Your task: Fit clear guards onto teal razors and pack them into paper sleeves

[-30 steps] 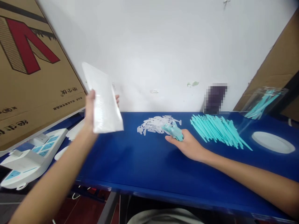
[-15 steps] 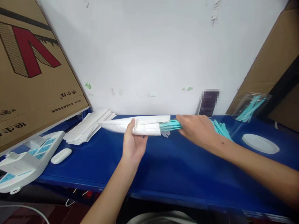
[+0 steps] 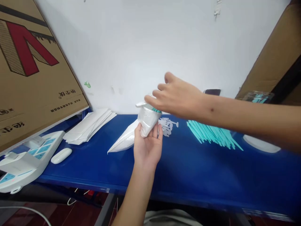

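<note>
The left grip (image 3: 148, 145) pinched the white bag (image 3: 148, 121) above the tabletop (image 3: 183, 175); the right grip (image 3: 177, 94) curled over its mouth, hold unclear. Teal sticks (image 3: 156, 110) showed inside, others in a clear jar (image 3: 269, 95) toward the back right corner.

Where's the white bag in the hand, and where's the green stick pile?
White bag (image 3: 148, 120), head view: on its upper part.
Green stick pile (image 3: 211, 134), head view: middle of the pile.

A white oval case (image 3: 61, 156) lies just beside a power strip (image 3: 40, 156).
</note>
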Available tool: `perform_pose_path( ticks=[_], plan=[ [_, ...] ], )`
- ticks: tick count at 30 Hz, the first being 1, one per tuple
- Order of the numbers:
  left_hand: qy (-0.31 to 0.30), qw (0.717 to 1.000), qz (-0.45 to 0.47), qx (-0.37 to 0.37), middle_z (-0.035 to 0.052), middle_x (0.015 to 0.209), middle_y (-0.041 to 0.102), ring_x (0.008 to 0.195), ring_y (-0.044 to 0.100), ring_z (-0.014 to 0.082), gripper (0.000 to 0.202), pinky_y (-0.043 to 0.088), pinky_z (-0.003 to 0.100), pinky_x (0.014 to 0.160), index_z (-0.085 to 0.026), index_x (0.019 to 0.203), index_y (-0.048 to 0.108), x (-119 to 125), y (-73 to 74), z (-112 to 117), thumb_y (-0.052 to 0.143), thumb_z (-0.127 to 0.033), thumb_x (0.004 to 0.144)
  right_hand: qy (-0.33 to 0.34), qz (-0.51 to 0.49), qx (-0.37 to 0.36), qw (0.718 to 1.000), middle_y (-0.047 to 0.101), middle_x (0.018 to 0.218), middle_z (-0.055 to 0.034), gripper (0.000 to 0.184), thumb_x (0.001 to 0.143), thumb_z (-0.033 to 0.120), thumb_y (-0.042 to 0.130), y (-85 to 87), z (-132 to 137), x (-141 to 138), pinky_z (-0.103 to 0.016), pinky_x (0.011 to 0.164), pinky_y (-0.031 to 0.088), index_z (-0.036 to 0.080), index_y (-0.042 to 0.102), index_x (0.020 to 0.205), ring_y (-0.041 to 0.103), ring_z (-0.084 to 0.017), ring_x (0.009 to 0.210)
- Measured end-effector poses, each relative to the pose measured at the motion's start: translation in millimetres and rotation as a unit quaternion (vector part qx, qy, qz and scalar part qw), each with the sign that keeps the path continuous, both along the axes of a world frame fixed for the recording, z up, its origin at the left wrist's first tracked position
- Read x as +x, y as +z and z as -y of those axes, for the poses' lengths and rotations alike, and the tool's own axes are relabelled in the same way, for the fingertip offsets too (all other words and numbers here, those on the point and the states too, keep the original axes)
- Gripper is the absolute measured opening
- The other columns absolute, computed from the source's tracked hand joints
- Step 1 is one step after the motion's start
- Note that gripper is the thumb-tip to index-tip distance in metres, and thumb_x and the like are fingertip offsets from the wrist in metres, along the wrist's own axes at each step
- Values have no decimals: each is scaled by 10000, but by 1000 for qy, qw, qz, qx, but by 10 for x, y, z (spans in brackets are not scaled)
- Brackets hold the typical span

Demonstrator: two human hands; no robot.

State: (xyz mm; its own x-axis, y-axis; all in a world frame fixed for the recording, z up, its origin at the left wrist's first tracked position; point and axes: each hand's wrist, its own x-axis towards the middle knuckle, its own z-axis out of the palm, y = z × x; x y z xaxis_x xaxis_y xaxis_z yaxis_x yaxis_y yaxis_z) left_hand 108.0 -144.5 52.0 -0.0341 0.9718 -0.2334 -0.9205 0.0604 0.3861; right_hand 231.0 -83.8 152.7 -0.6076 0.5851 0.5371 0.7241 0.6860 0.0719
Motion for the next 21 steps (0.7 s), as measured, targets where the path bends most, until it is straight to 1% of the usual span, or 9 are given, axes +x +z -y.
perform_pose_path(
  ticks=[3, 5, 8, 11, 13, 15, 17, 19, 21],
  plan=[
    [7, 1000, 13, 14, 80, 1133, 740, 1157, 702, 185, 240, 617, 269, 909, -277, 1181, 654, -47, 69, 4, 476, -316, 1024, 0, -61, -16, 998, 659, 851, -13, 283, 1056, 411, 483, 74, -270, -42, -345, 761, 396, 181, 611, 949, 672, -239, 1028],
    [5, 999, 18, 26, 81, 1143, 738, 1163, 700, 200, 261, 623, 287, 903, -279, 1215, 644, -72, 77, 14, 471, -324, 1024, -3, -66, -30, 997, 651, 890, -24, 313, 1058, 384, 462, 117, -456, 5, -321, 745, 395, 149, 634, 943, 670, -243, 1060],
    [1, 999, 3, 54, 71, 1161, 732, 1180, 692, 214, 284, 621, 309, 914, -294, 1242, 636, -75, 72, 35, 466, -347, 1021, -5, -87, -87, 992, 646, 914, -18, 277, 1012, 327, 521, 206, -682, 170, -278, 726, 424, 114, 673, 919, 690, -219, 1008],
    [-29, 998, -1, 50, 63, 1208, 715, 1222, 665, 186, 301, 598, 273, 933, -299, 1238, 631, -12, 111, 65, 420, -379, 1039, 5, -146, -172, 974, 644, 932, 3, 326, 990, 300, 485, 330, -671, 319, -222, 699, 430, 72, 696, 893, 695, -151, 916],
    [-69, 997, 12, 35, 66, 1271, 691, 1264, 635, 173, 331, 577, 254, 947, -303, 1228, 632, 78, 142, 119, 391, -438, 1046, 4, -179, -220, 959, 641, 937, 15, 395, 982, 283, 425, 432, -454, 338, -180, 679, 396, 22, 697, 864, 683, -103, 865],
    [-125, 991, 35, 43, 75, 1328, 665, 1283, 621, 193, 434, 563, 280, 959, -305, 1228, 637, 210, 109, 233, 366, -577, 1025, -20, -168, -247, 954, 617, 919, 13, 498, 971, 248, 318, 557, -121, 307, -151, 656, 326, -67, 677, 833, 665, -61, 817],
    [-215, 970, 64, 88, 93, 1318, 671, 1235, 649, 251, 641, 554, 369, 961, -302, 1269, 633, 373, -42, 418, 314, -759, 951, -50, -90, -259, 960, 560, 862, 14, 548, 947, 209, 258, 714, 206, 307, -171, 634, 240, -187, 633, 887, 647, -60, 807],
    [-355, 919, 85, 148, 118, 1185, 723, 1089, 702, 316, 853, 536, 472, 923, -290, 1344, 615, 536, -297, 645, 245, -886, 859, -60, -30, -173, 983, 536, 723, 30, 501, 906, 259, 429, 905, 410, 443, -179, 598, 209, -183, 665, 891, 655, -128, 784],
    [-503, 841, 70, 186, 139, 942, 750, 922, 720, 345, 963, 511, 501, 861, -235, 1318, 665, 647, -551, 845, 200, -917, 821, -142, -30, -69, 987, 583, 702, -5, 485, 853, 299, 507, 1115, 451, 766, -216, 564, 239, -136, 721, 869, 672, -253, 878]
  ],
)
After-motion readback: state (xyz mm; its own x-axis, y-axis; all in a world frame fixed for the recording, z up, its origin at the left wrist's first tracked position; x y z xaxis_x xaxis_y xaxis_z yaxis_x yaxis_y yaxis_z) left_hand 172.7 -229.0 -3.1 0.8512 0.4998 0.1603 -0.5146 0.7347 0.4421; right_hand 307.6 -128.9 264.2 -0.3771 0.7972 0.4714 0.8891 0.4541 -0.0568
